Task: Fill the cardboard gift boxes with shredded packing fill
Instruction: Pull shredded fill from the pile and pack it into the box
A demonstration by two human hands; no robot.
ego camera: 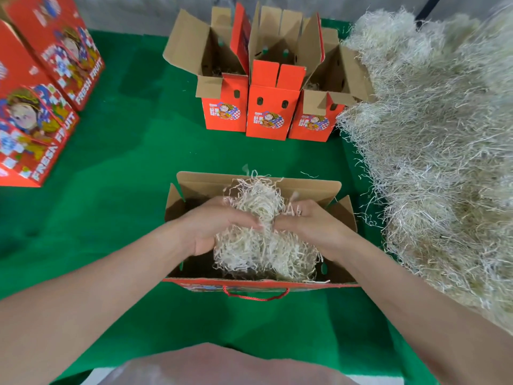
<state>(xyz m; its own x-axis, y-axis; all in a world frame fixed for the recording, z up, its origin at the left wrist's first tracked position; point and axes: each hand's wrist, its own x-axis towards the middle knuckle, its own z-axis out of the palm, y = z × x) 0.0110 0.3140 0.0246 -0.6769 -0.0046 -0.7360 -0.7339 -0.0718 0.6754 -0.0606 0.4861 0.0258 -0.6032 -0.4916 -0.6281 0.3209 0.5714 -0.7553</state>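
Observation:
An open red cardboard gift box [344, 209] with a red rope handle stands right in front of me on the green cloth. Over its opening I hold a clump of pale shredded fill [263, 245] between both hands. My left hand [219, 226] grips the clump from the left, fingers curled into it. My right hand [311, 226] grips it from the right. The lower part of the clump hangs inside the box. A huge heap of the same shredded fill [433, 151] lies on the right side of the table.
Three open red boxes [272, 112] stand in a row at the back centre, a little fill visible inside. Two closed "FRESH FRUIT" boxes [41, 107] sit at the far left. Green cloth [119, 162] covers the table.

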